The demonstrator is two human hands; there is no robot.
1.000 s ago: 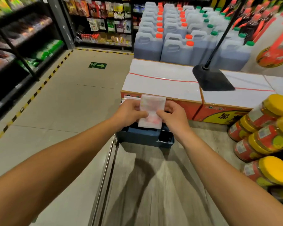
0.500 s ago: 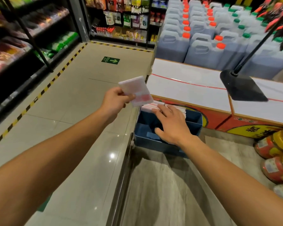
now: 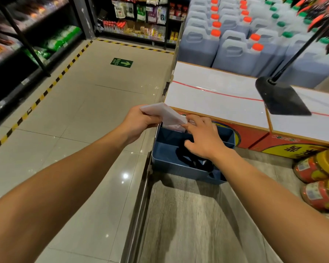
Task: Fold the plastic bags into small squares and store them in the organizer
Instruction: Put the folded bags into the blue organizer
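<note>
- The folded plastic bag was a flat, pale, slightly translucent square with crisp edges, held above the far left corner of the organizer.
- The left hand pinched the bag at its left edge, thumb on top and fingers curled beneath, so the grip was clamped on the bag.
- The right hand lay over the organizer with fingers loosely spread, gripping nothing; its fingertips touched the bag's lower right corner.
- The organizer was a dark blue plastic tray with smooth walls and rounded corners, split by dividers into compartments.
- A few pale folded bags stood on edge in its far compartment, mostly hidden by the held bag; the near compartment lay largely in the hand's shadow.
- The organizer sat at the far end of a grey wood-grain counter edged with a metal rail.
- Beyond it were white-topped cardboard boxes banded with red tape.
- Yellow-lidded jars were stacked at the right.
</note>
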